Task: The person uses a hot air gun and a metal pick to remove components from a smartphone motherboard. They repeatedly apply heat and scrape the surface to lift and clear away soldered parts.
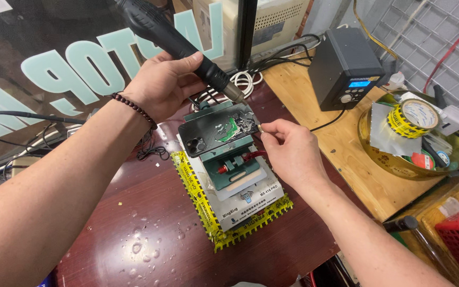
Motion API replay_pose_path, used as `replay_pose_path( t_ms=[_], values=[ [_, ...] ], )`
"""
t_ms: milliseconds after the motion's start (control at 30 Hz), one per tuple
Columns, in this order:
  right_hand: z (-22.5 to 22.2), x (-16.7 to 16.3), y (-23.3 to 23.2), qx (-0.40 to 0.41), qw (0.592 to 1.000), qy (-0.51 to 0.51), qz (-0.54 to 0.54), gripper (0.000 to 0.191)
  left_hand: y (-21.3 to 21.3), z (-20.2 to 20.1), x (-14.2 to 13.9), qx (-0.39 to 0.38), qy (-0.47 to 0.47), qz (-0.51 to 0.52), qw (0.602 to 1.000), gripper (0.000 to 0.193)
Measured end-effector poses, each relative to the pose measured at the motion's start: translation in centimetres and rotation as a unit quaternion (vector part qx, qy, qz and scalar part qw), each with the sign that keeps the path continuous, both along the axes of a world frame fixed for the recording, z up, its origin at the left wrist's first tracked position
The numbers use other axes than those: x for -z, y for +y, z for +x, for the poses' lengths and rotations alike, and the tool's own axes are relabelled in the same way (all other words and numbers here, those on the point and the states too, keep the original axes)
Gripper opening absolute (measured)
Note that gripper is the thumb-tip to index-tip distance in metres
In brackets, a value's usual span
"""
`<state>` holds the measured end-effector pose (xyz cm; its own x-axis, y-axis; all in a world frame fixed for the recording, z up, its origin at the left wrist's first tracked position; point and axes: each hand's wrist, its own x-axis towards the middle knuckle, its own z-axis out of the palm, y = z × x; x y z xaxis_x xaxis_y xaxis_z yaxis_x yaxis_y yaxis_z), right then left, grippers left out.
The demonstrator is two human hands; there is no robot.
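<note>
My left hand [161, 84] grips a black hot-air gun [172, 38], its metal nozzle pointing down at the far right end of a dark phone [216, 129]. The phone lies back up in a green clamp fixture [235, 167], with its back glass partly broken away and green showing beneath. My right hand [288, 150] pinches a small thin tool [260, 127] at the phone's right edge. The fixture rests on a white box wrapped in yellow tape [240, 210].
A dark red tabletop [150, 228] carries water drops. A black control station with a blue display [345, 66] stands at the back right on a wooden board. A brass bowl [394, 162] holds a yellow tape roll [413, 118]. Cables coil behind the phone.
</note>
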<state>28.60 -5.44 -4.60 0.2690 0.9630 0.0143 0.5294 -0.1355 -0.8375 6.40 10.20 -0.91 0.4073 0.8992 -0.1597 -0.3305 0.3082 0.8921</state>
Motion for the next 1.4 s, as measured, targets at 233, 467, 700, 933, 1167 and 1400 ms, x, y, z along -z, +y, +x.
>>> replay_pose_path(
  t_ms=[233,467,700,933,1167,1400],
  values=[
    [1.6,-0.1,0.3,-0.031,0.990,0.119,-0.072,0.026,-0.4,-0.1,-0.5,-0.003,0.019,0.012,1.000,0.025],
    [4.0,-1.2,1.9,-0.127,0.989,-0.044,-0.067,0.027,-0.1,-1.0,-0.6,-0.023,0.043,0.022,0.999,0.025],
    [5.8,-2.0,4.0,-0.174,0.977,-0.028,-0.117,0.027,0.0,-0.9,-0.4,-0.006,0.014,0.020,1.000,0.022],
    [6.9,-2.3,5.6,-0.214,0.965,-0.061,-0.142,0.026,-0.2,-0.5,-0.3,0.000,0.037,0.018,0.999,0.024],
    [4.5,0.0,3.7,-0.138,0.979,0.110,-0.098,0.026,-0.5,0.2,-0.5,-0.006,0.066,-0.001,0.998,0.023],
    [4.6,-0.1,3.5,-0.080,0.975,0.200,-0.047,0.027,-0.3,-0.1,-0.5,-0.036,0.024,0.020,0.999,0.023]
  ],
)
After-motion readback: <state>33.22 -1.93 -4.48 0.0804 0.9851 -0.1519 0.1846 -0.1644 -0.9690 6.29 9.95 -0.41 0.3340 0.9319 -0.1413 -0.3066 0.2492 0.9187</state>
